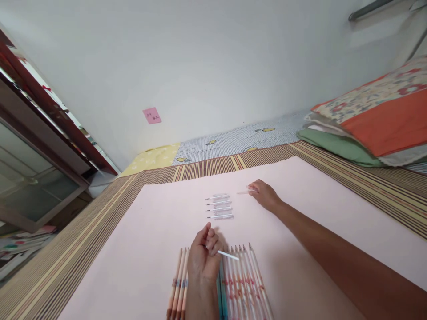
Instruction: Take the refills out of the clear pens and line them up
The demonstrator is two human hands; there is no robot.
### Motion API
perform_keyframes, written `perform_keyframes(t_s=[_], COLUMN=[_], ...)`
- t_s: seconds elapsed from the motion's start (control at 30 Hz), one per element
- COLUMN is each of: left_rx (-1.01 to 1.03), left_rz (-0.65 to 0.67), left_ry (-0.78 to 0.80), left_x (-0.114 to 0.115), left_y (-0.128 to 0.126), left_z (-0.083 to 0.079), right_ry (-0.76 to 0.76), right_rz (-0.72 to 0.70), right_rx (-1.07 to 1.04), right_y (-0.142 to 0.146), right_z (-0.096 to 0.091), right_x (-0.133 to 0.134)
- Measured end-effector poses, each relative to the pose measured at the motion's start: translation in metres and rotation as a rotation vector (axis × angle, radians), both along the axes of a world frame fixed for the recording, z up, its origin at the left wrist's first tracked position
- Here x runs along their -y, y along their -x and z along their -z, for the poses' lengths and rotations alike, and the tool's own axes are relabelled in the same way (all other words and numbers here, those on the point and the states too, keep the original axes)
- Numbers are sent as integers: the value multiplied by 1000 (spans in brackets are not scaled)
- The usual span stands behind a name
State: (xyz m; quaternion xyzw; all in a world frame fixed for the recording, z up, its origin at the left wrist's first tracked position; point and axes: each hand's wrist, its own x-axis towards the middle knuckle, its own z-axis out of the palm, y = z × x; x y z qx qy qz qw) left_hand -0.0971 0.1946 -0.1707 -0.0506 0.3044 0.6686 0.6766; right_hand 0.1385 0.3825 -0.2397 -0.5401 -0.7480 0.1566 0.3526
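My left hand (204, 251) is closed around a thin white pen refill (230, 255), whose end sticks out to the right. It hovers over a row of pens on the pink sheet (160, 213). My right hand (265, 195) pinches a clear, pinkish plastic pen piece (246, 191) near the sheet's far side; its exact kind is hard to make out. Between the hands, several white refills (220, 210) lie stacked in parallel, tips to the left, with clear plastic pieces beside them. Peach pens (180, 280), teal pens (223, 289) and clear, pink-patterned pens (245, 280) are lined up nearest me.
A striped mat (110, 209) lies under the sheet. Folded bedding with an orange and floral cover (383, 111) is piled at the right. Checked cloth (230, 138) runs along the wall, which bears a pink note (151, 115). A glass-panelled cabinet (30, 173) stands left.
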Motion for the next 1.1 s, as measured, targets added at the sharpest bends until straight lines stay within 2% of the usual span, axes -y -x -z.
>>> perform_keyframes(t_s=[0.33,0.57,0.8,0.87,0.93,1.0,1.1], left_rx=[27,13,14,22,30,31,12], left_rz=[-2,6,-12,-25,-62,-99,-119], left_ry=[5,10,9,3,-8,-22,-37], left_x=[1,2,2,1,1,1,1], left_y=[-3,-4,-3,-2,-2,-2,-4], left_z=[-2,-3,-3,-3,-4,-4,-3], right_ry=[-16,-23,-3,10,59,206,357], right_rz=[1,-6,10,37,3,-198,-437], right_rx=[18,-15,-114,-152,-202,-316,-335], right_y=[9,10,3,5,14,27,49], right_z=[3,3,-8,-16,-28,-40,-57], right_x=[-7,-2,2,15,39,72,123])
